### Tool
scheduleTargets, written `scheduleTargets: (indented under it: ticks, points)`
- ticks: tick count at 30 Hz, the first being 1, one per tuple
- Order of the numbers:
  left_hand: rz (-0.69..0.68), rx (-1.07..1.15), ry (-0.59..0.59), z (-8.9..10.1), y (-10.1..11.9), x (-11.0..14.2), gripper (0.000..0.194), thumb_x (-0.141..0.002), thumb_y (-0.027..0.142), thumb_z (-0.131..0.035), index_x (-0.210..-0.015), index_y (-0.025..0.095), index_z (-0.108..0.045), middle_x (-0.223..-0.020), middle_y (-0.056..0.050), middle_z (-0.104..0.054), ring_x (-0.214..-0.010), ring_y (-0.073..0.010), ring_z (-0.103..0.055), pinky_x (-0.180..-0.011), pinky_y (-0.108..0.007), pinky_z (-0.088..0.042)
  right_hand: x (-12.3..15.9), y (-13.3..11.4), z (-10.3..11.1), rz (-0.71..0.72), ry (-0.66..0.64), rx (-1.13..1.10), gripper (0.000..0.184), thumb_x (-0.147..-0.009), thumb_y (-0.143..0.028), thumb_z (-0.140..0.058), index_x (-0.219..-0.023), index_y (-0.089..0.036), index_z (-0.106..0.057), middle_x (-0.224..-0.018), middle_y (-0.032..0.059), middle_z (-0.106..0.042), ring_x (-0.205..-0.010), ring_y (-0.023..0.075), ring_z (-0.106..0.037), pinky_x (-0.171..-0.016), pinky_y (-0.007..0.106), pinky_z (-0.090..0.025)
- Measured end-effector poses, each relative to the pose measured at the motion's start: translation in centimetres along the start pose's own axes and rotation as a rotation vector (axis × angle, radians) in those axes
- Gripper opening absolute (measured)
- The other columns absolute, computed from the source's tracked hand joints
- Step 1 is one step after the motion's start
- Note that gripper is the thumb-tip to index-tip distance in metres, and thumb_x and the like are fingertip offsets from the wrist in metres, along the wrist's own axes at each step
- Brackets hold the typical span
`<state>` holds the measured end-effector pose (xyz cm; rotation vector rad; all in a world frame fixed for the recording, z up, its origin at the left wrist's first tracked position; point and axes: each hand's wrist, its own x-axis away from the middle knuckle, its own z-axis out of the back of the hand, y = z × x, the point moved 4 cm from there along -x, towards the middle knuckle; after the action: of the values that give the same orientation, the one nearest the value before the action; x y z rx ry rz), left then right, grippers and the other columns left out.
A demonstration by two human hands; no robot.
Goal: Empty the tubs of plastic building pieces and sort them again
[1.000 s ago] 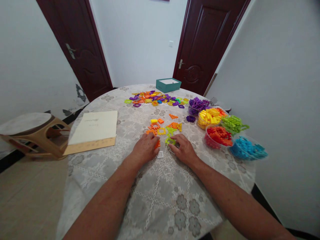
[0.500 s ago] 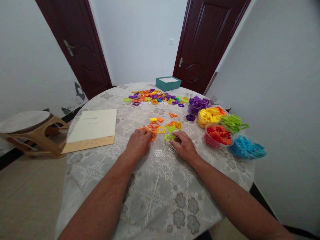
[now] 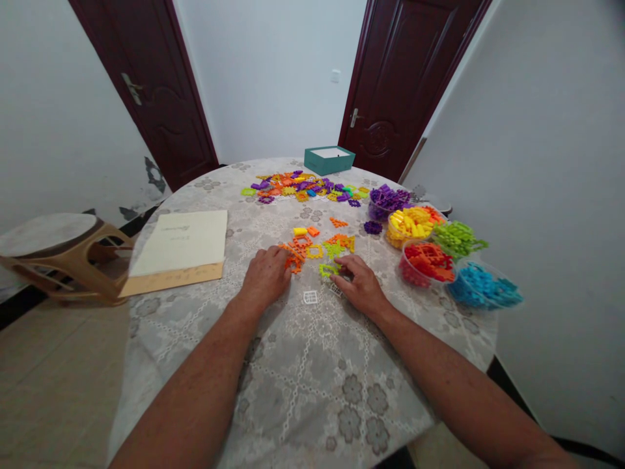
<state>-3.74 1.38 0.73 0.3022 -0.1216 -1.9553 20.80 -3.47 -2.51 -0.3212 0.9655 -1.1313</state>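
Note:
My left hand (image 3: 267,277) rests low over the table, fingers stretched toward a cluster of orange interlocking plastic blocks (image 3: 296,251) and touching its left edge. No block shows within it. Opposite, my right hand (image 3: 362,284) has its thumb and fingers around the right end of a lime-green frame-shaped block (image 3: 328,270). Just beyond that lies another lime-green block (image 3: 334,249), beside a yellow square frame block (image 3: 315,251). One white window piece (image 3: 310,298) lies flat between the hands; a second white window piece (image 3: 335,290) is partly hidden under my right hand.
Sorted blocks fill clear tubs on the right, including purple (image 3: 388,200), yellow (image 3: 409,227), red (image 3: 427,263) and blue (image 3: 483,286). A mixed pile (image 3: 303,189) and a teal box (image 3: 329,161) stand farther back. A paper sheet (image 3: 183,241) lies left.
My left hand has drawn slightly back to the left, showing more of the orange blocks. The lime-green frame block has shifted a little left with my right hand.

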Motion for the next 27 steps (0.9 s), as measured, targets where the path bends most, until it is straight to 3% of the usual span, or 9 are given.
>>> scheduleTargets:
  ticks: [4, 6, 10, 13, 18, 23, 27]
  points:
    - [0.072, 0.197, 0.113, 1.3, 0.2, 0.2, 0.031, -0.099, 0.031, -0.052, -0.125, 0.021, -0.066, -0.130, -0.012, -0.069, -0.123, -0.0278, -0.062, -0.110, -0.042, -0.045, 0.0, -0.6, 0.1, 0.023, 0.017, 0.011, 0.036, -0.093, -0.029, -0.072, -0.128, -0.023, -0.068, -0.122, 0.0105, -0.065, -0.105, 0.0227, -0.067, -0.095, 0.041, -0.059]
    - [0.130, 0.419, 0.089, 1.6, 0.7, 0.3, 0.029, -0.099, 0.036, -0.053, -0.119, 0.021, -0.068, -0.118, -0.011, -0.074, -0.110, -0.0263, -0.069, -0.101, -0.041, -0.052, 0.0, -1.3, 0.2, 0.059, 0.040, 0.017, 0.037, -0.094, -0.028, -0.071, -0.131, -0.025, -0.067, -0.125, 0.0108, -0.064, -0.112, 0.0237, -0.065, -0.098, 0.042, -0.058]
    - [0.241, 1.006, -0.215, 0.4, 3.0, 0.8, 0.040, -0.090, 0.047, -0.066, -0.117, 0.018, -0.069, -0.110, -0.012, -0.077, -0.089, -0.0260, -0.076, -0.074, -0.037, -0.060, 0.4, -3.3, 0.0, 0.182, 0.090, 0.028, 0.042, -0.096, -0.028, -0.071, -0.137, -0.027, -0.064, -0.128, 0.0114, -0.062, -0.119, 0.0248, -0.062, -0.104, 0.044, -0.055]
    - [0.233, 1.264, -0.351, -0.1, 4.4, 1.1, 0.039, -0.081, 0.044, -0.074, -0.109, 0.018, -0.071, -0.108, -0.011, -0.077, -0.093, -0.0259, -0.076, -0.074, -0.034, -0.061, 0.6, -4.6, -0.2, 0.271, 0.101, 0.022, 0.044, -0.097, -0.026, -0.071, -0.139, -0.026, -0.062, -0.129, 0.0124, -0.062, -0.122, 0.0250, -0.062, -0.106, 0.045, -0.054]
    - [0.334, 1.244, -0.259, 0.4, 3.4, 0.7, 0.039, -0.072, 0.041, -0.079, -0.101, 0.016, -0.071, -0.109, -0.011, -0.076, -0.086, -0.0247, -0.076, -0.063, -0.031, -0.058, 0.2, -4.7, 0.1, 0.251, 0.102, -0.041, 0.021, -0.100, -0.021, -0.061, -0.119, -0.024, -0.069, -0.115, 0.0096, -0.067, -0.111, 0.0218, -0.065, -0.099, 0.040, -0.055]
    - [0.240, 1.116, -0.228, 1.3, 3.1, 0.3, 0.040, -0.072, 0.050, -0.079, -0.095, 0.017, -0.072, -0.089, -0.007, -0.075, -0.085, -0.0264, -0.074, -0.055, -0.027, -0.050, -0.1, -3.6, -0.4, 0.071, 0.021, -0.123, 0.018, -0.094, -0.018, -0.061, -0.111, -0.022, -0.067, -0.097, 0.0030, -0.070, -0.087, 0.0160, -0.065, -0.084, 0.030, -0.053]
    - [0.154, 1.088, -0.277, 0.7, 3.5, 0.4, 0.042, -0.076, 0.052, -0.072, -0.101, 0.018, -0.073, -0.086, -0.006, -0.075, -0.085, -0.0271, -0.073, -0.057, -0.029, -0.051, -0.2, -3.1, -1.0, -0.056, -0.021, -0.168, 0.017, -0.092, -0.019, -0.064, -0.108, -0.022, -0.069, -0.093, -0.0003, -0.069, -0.083, 0.0139, -0.064, -0.080, 0.027, -0.051]
